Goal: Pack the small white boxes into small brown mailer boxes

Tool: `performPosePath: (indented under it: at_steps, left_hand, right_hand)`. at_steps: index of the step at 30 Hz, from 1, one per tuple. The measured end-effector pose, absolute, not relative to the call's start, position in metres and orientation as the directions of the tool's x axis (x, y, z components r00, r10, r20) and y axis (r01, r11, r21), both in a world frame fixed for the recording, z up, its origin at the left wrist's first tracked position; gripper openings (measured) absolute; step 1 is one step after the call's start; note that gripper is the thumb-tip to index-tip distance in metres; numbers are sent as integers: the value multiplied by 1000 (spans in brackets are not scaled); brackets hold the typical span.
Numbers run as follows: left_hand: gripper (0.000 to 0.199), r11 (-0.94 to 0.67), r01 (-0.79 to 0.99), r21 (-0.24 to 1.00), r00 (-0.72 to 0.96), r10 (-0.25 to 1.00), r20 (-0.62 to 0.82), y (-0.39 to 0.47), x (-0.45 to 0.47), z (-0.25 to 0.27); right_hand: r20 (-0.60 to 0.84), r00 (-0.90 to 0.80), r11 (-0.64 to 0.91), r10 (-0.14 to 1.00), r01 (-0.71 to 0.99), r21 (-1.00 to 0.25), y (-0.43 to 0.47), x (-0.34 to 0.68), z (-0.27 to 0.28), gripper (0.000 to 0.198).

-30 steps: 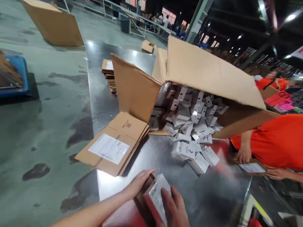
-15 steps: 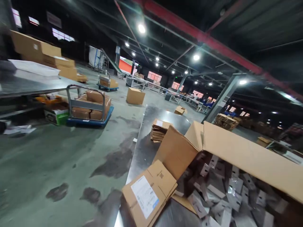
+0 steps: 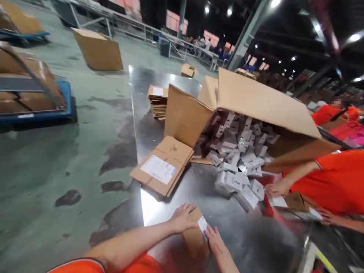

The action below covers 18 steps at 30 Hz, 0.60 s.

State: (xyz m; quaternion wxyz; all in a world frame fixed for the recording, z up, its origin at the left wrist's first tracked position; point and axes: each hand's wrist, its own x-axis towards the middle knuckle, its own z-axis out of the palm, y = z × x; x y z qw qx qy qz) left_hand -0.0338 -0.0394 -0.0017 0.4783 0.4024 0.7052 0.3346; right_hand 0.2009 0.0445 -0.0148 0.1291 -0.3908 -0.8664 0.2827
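**Two hands on a small carton at the table's near edge**

Left hand [image 3: 183, 217] lies palm-down, fingers spread and curved over the far top corner of a small brown carton [image 3: 195, 237] — arm reaching in from lower left. Right hand [image 3: 216, 239] comes up from below, fingers extended flat against the carton's white label [image 3: 203, 224]; neither hand is closed in a full grasp. The carton sits on the steel table [image 3: 159, 206], close to the person.

Farther along — flattened cartons [image 3: 162, 165], then a large tipped box [image 3: 250, 102] spilling small white packets [image 3: 237, 167]. A co-worker's hand [image 3: 277, 187], orange sleeve, works at right. Green concrete floor [image 3: 57, 159], blue cart [image 3: 36, 94] left, dim warehouse beyond
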Motion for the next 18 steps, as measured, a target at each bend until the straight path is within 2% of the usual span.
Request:
performPosePath:
  at_steps: [3,6,8,10,11,13,15,18]
  left_hand:
    - [96,474,225,851,-186,878,-440,-34,-35,-8]
    - [93,541,132,831,-194,836,-513,-27,-36,-8]
    - [91,582,35,813,-137,808,-573,-23,-33,-8]
    - [96,617,-136,776,-43,778,-626,-20,-28,-9]
    - [106,629,-280,725,-5,754,-657,-17,-25,-10]
    - [132,630,-413,658,6,724,-689,-12,-17,-14]
    - [148,630,-407,661,-14,720,-694,-8,-10,-20]
    - [142,662,-305,685,-17,715,-699,-11,-3,-34]
  right_hand:
    - [-45,-628,534,777,695,-482,-8,189,-35,56]
    - [66,-582,554,811,725,-410,-43,140,-52,58]
    - [151,-508,527,848,776,-348,-44,117,-58,64]
    - [173,-485,515,857,802,-304,-21,112,-57,65]
    - [140,-479,499,866,818,-288,-2,117,-53,65]
    - [29,-426,419,904,871,-255,49,142,-41,66]
    - [-48,-308,292,950,933,-209,102,185,-27,67]
    - [-25,-101,96,995,981,-170,161,274,-10,67]
